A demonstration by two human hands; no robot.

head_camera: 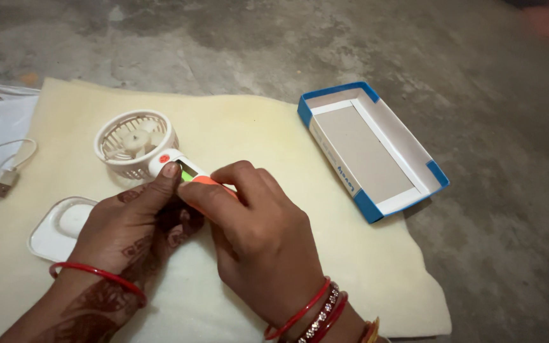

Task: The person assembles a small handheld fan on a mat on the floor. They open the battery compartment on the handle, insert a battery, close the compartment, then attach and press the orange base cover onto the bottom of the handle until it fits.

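Note:
A small white handheld fan (136, 143) with a round cage head lies on a pale yellow mat (236, 133). Its handle has an orange grip, a red button and a small green-lit display. My left hand (141, 213) holds the handle from below, thumb resting beside the display. From the right, my right hand (255, 228) pinches the orange part of the handle between thumb and forefinger. Both wrists wear red bangles.
An empty white cardboard box (414, 159) with blue corners lies at the mat's right edge. A white plastic tray insert (49, 238) sits at left. A white cable with a plug (4, 181) lies at far left. The mat lies on rough grey concrete floor (478, 76).

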